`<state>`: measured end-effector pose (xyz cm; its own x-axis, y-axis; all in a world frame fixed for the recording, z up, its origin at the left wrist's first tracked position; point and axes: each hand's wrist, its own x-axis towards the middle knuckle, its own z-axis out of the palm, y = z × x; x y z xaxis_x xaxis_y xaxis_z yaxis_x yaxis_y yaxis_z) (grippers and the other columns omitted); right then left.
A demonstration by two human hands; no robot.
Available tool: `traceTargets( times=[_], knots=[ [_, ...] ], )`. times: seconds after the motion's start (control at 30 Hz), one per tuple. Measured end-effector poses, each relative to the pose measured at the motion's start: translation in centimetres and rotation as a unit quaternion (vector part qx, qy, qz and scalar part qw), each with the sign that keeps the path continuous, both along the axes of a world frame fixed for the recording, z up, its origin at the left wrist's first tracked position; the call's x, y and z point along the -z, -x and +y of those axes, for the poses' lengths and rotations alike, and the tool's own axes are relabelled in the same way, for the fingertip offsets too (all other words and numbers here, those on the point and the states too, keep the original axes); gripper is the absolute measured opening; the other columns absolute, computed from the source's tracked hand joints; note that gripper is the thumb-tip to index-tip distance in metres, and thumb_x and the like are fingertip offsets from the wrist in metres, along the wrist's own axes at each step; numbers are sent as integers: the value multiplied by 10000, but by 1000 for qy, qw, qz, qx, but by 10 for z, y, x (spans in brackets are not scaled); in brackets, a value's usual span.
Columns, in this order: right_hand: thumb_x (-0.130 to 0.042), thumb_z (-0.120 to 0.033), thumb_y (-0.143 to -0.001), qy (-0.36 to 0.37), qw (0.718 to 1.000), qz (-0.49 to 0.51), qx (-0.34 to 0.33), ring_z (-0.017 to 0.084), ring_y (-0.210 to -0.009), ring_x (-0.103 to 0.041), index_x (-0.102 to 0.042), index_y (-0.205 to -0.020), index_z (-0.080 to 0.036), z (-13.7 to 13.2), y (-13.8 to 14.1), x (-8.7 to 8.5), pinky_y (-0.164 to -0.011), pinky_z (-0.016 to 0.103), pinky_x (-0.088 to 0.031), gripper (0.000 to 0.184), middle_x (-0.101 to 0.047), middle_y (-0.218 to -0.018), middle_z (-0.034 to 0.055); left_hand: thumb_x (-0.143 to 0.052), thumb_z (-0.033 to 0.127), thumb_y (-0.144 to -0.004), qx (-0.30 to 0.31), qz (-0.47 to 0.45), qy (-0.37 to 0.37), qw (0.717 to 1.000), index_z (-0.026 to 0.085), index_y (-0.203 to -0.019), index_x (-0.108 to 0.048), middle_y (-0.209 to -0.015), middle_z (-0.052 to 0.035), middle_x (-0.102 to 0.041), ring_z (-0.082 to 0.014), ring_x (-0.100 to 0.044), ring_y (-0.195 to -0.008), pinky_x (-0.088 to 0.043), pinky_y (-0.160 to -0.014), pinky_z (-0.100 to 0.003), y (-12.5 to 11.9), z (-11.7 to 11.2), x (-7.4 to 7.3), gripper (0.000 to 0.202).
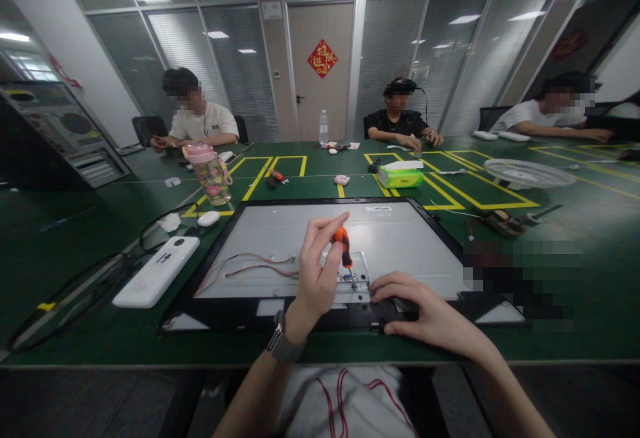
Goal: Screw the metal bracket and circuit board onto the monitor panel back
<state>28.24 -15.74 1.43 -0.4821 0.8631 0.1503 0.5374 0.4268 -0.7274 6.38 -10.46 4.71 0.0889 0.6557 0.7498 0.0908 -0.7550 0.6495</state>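
Observation:
A flat display panel [400, 238] with a black frame and a grey metal back lies before me on the green table. My left hand [320, 265], with a watch on its wrist, grips an orange and black screwdriver [343, 241]. The screwdriver stands nearly upright, its tip down at a small metal bracket and circuit board [347, 279] near the panel's lower edge. My right hand [420, 308] rests on the black lower frame, fingers apart, fingertips beside the bracket. Thin coloured wires [260, 266] run across the panel to the left of the board.
A white power bank [157, 271] and black cables [75, 301] lie left of the panel. Behind stand a pink-lidded bottle [207, 175] and a green tissue pack [400, 177]. A brown tool [505, 223] and white fan grille [527, 173] lie right. Several people sit across the table.

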Motion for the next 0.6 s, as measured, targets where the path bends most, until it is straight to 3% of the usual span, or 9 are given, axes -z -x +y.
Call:
traceTargets(
  times=[0.1,0.23,0.4,0.6],
  knots=[
    [-758,-464,-806,2,1000,-2,-1,277,-1168,-578,-715,-1035,-241,0,0,0,-1038,437,-424,322,-653,-1206,96,-448,201,-977,7,1,0,1000,230,-1303,-604,-1017,-63,-573,-165,-553,-926,-472,-842,-304,0,0,0,362],
    [-751,-475,-808,-1,1000,-1,-2,282,-1167,-579,-720,-1039,-251,0,0,0,-1037,447,-425,323,-655,-1206,92,-595,215,-913,-17,0,-9,1000,229,-1191,-670,-953,-44,-526,-156,-534,-865,-470,-831,-301,-1,0,0,288],
    [-752,-477,-805,0,1000,-1,2,286,-1156,-587,-723,-1026,-243,0,1,-2,-1031,445,-429,323,-662,-1197,94,-487,182,-949,49,-11,18,999,247,-1324,-586,-1094,-80,-547,-181,-551,-978,-486,-870,-314,-1,0,1,393],
    [-754,-466,-808,-6,1000,-3,0,282,-1167,-578,-719,-1035,-247,0,0,0,-1035,438,-425,317,-658,-1199,91,-606,207,-896,15,-17,15,1000,222,-1171,-683,-989,-58,-512,-164,-534,-892,-490,-844,-298,-2,0,0,286]
  ],
)
